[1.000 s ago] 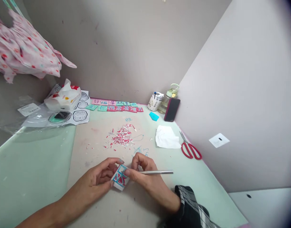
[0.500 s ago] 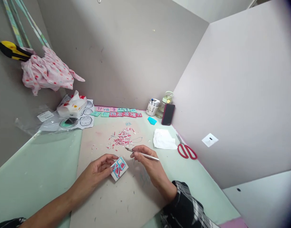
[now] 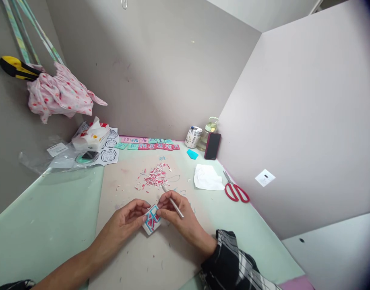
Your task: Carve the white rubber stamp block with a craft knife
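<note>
A small white block (image 3: 149,228) with blue lines and red marks on its face is tilted between my hands over the board. My left hand (image 3: 131,217) grips its left edge between thumb and fingers. At the block's upper right corner, the thumb and fingertips of my right hand (image 3: 180,215) touch it. That same hand holds a slim silver craft knife (image 3: 176,208), its tip pointing up and left toward a pile of red and white shavings (image 3: 157,175). Under both hands lies the grey-beige board (image 3: 136,266).
Red-handled scissors (image 3: 236,192) and a white tissue (image 3: 207,177) lie on the right. Behind stand a phone (image 3: 212,146), a bottle (image 3: 204,139) and a pen can (image 3: 193,137). Lettered tiles (image 3: 159,146) line the back; a tissue pack (image 3: 92,137) is back left.
My right hand has moved left and down onto the block's corner, with the knife now steeper. The block has shifted slightly down and right with my left hand.
</note>
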A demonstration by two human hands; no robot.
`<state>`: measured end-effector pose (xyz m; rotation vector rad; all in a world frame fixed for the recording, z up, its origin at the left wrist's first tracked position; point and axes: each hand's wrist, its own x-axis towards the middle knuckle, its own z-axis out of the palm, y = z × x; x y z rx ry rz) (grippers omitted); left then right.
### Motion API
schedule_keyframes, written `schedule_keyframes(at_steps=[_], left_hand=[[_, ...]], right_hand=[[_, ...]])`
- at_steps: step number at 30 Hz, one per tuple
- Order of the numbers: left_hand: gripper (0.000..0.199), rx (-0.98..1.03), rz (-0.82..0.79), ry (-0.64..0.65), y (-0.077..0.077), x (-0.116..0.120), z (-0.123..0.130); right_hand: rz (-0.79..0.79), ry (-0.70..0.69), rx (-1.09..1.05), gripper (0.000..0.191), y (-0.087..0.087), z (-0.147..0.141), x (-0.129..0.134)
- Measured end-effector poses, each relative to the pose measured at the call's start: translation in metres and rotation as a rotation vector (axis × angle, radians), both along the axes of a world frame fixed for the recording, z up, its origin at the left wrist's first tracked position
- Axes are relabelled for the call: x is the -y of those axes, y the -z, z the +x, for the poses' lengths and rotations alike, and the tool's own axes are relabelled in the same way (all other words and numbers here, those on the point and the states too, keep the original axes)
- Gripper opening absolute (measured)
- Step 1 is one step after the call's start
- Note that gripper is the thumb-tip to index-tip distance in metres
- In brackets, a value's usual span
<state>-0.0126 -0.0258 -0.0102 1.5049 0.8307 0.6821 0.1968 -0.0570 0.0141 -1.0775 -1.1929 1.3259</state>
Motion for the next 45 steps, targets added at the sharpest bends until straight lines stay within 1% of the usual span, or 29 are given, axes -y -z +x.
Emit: schedule_keyframes(at_steps=[2,3,5,6,8,10,12,18,22,28,34,38,41,45], left_hand=[[0.024,-0.097,0.186,-0.118,-0.004,0.003,0.0],[0.021,-0.139,0.285,-0.148,-0.005,0.005,0.0],[0.021,-0.184,0.415,-0.135,-0.008,0.008,0.001],[0.021,-0.185,0.433,-0.112,-0.008,0.01,0.001],[0.015,-0.171,0.385,-0.078,-0.007,0.011,0.002],[0.012,-0.147,0.28,-0.066,-0.006,0.011,0.003],[0.015,-0.125,0.195,-0.056,-0.005,0.009,0.004],[0.026,-0.103,0.059,-0.023,-0.01,0.009,0.004],[0.032,-0.107,0.062,-0.067,-0.014,0.009,0.006],[0.035,-0.089,0.005,-0.032,-0.01,0.008,0.004],[0.032,-0.064,-0.008,-0.031,-0.006,0.009,0.004],[0.035,-0.062,-0.027,-0.037,-0.006,0.008,0.004],[0.037,-0.093,-0.005,-0.073,-0.007,0.006,0.004],[0.036,-0.128,0.04,-0.088,-0.011,0.005,0.002]], right_hand=[[-0.003,0.002,0.0,0.026,0.002,-0.001,0.0],[-0.003,0.003,-0.001,0.026,0.003,-0.001,0.0],[-0.004,0.001,-0.004,0.026,0.005,-0.002,0.0],[-0.004,-0.004,-0.007,0.025,0.005,-0.003,0.0],[-0.005,-0.02,-0.013,0.025,0.005,-0.004,0.001],[-0.011,-0.042,-0.023,0.024,0.003,-0.003,0.002],[-0.024,-0.066,-0.038,0.025,0.001,-0.002,0.002],[-0.048,-0.109,-0.064,0.03,-0.002,0.0,0.002],[-0.036,-0.099,-0.063,0.034,-0.004,-0.003,0.005],[-0.008,-0.056,-0.047,0.032,-0.003,-0.007,0.006],[0.023,-0.023,-0.023,0.027,-0.003,-0.008,0.008],[0.01,-0.066,-0.025,0.027,-0.006,-0.007,0.009],[-0.015,-0.092,-0.032,0.03,-0.007,-0.007,0.009],[-0.021,-0.068,-0.035,0.031,-0.008,-0.007,0.009]])
